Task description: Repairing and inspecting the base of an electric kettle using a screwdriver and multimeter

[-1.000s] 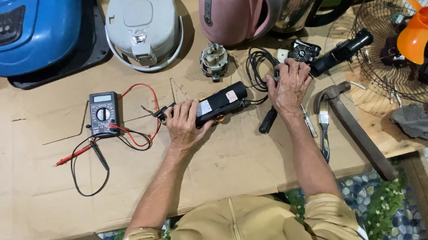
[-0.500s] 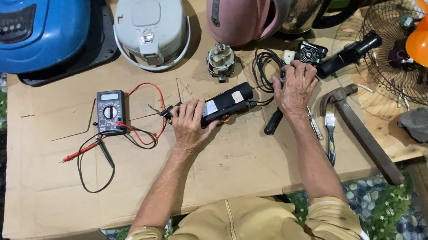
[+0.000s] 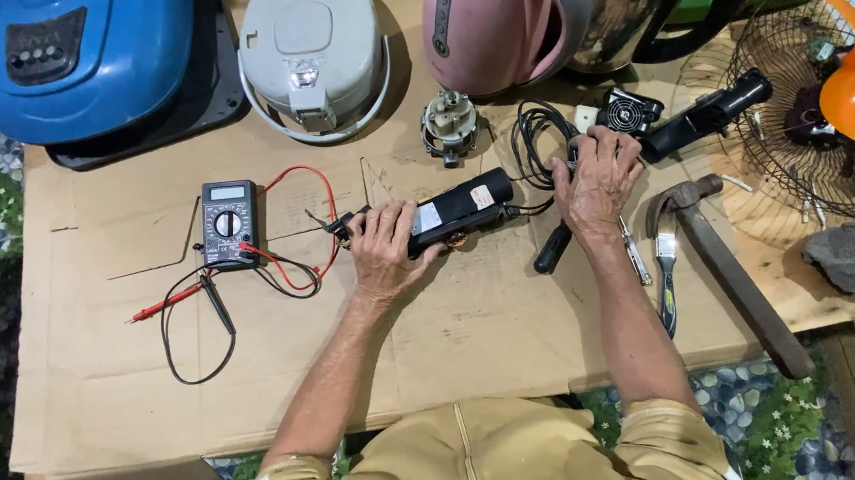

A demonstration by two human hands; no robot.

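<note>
A black elongated electric device (image 3: 462, 207) with a pale label lies on brown cardboard (image 3: 502, 325). My left hand (image 3: 384, 249) grips its left end. My right hand (image 3: 597, 182) rests palm down over a black-handled screwdriver (image 3: 553, 247) and a coil of black cable (image 3: 533, 142); its fingers are curled over them and whether it grips either is hidden. A grey multimeter (image 3: 227, 222) with red and black leads lies left of my left hand.
At the back stand a blue appliance (image 3: 71, 35), a white rice cooker (image 3: 311, 46), a pink kettle (image 3: 482, 28) and a small motor (image 3: 448, 126). A hammer (image 3: 722, 261), pliers (image 3: 666, 277) and a caged fan with an orange blade (image 3: 839, 98) are on the right.
Both hands stay where they were on the device and the tools. Only the view has shifted slightly.
</note>
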